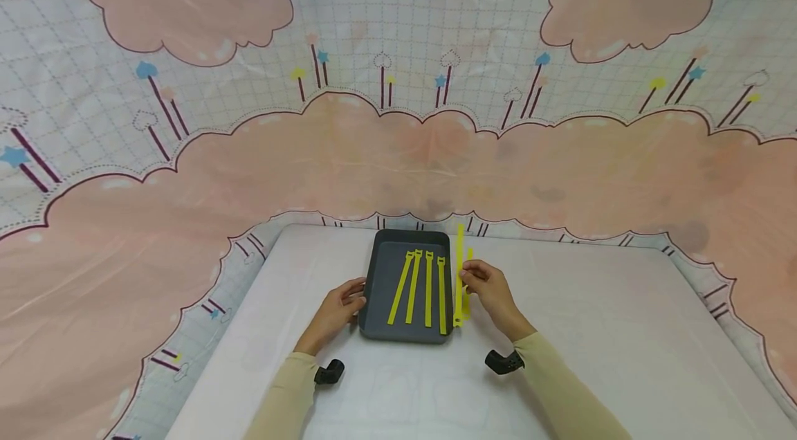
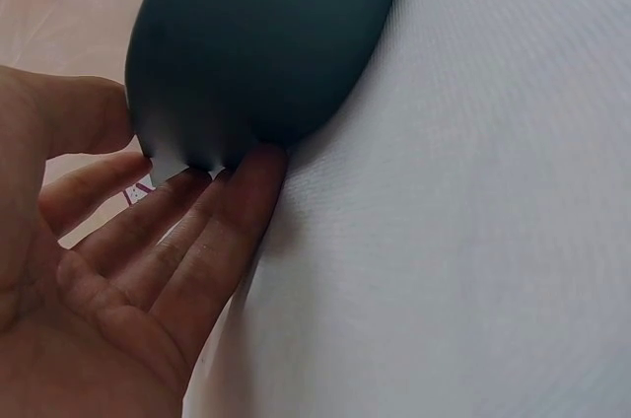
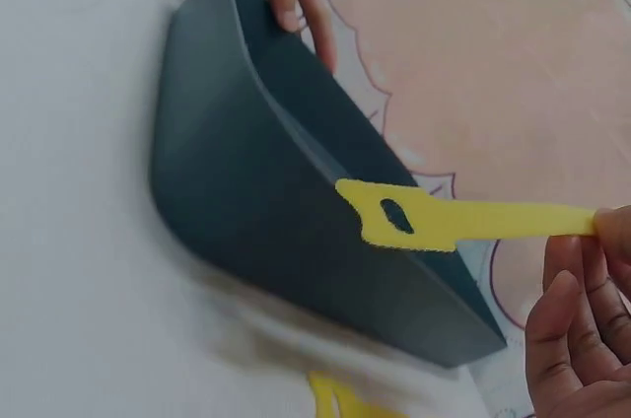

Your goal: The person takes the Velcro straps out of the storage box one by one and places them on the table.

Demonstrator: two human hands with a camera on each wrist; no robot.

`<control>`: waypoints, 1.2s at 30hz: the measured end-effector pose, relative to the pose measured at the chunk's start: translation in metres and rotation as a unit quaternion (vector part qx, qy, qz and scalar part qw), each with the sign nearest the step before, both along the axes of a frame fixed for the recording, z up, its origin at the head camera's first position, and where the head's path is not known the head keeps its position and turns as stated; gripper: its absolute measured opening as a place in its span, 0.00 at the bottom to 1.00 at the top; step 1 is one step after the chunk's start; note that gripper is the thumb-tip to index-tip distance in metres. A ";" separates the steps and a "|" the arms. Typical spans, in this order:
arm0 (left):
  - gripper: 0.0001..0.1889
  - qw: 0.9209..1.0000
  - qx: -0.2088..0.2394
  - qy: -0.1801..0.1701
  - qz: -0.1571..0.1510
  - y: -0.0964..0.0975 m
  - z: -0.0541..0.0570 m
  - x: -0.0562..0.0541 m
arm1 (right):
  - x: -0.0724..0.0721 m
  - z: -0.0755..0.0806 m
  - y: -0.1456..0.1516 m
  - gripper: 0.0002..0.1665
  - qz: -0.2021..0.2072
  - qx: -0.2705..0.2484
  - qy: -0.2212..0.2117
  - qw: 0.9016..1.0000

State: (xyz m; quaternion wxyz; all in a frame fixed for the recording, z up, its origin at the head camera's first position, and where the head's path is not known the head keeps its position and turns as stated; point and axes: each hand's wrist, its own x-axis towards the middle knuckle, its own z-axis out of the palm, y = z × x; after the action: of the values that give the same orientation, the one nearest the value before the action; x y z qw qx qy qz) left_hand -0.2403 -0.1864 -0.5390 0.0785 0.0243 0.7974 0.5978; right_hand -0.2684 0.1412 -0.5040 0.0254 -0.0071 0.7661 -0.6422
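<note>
A dark grey rectangular tray stands on the white table. Inside it, several yellow hook-and-loop cable ties lie lengthwise, spread slightly like a fan. My left hand touches the tray's left side, its fingers fairly straight against the outer wall in the left wrist view. At the right side, my right hand pinches another yellow cable tie between thumb and fingertips. The slotted head of this tie shows in front of the tray wall in the right wrist view. More yellow lies on the table below, partly out of frame.
The white table extends to both sides of the tray. Behind it hangs a patterned cloth with clouds. A black wrist device sits at the right sleeve, another wrist device at the left.
</note>
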 end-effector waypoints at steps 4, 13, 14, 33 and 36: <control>0.27 1.000 -0.008 0.003 0.000 0.001 0.000 0.001 | 0.002 -0.004 0.010 0.12 -0.004 0.008 -0.001 1.000; 0.27 1.000 -0.008 0.001 0.003 0.002 0.003 0.005 | 0.004 -0.014 0.033 0.13 -0.012 0.022 -0.009 1.000; 0.27 1.000 -0.007 0.002 0.003 0.002 0.003 0.005 | 0.003 -0.015 0.035 0.13 -0.013 0.024 -0.011 1.000; 0.26 1.000 -0.011 0.008 0.003 0.002 0.001 0.002 | -0.012 -0.027 0.059 0.13 0.012 0.068 -0.033 0.997; 0.26 1.000 -0.011 0.003 0.005 0.002 0.001 0.002 | -0.017 -0.028 0.062 0.13 0.013 0.079 -0.043 0.996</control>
State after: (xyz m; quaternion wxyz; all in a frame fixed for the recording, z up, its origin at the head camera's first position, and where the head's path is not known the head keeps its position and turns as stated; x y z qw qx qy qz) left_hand -0.2387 -0.1847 -0.5380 0.0735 0.0214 0.8044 0.5891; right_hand -0.2851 0.2032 -0.5315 0.0675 0.0128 0.8123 -0.5792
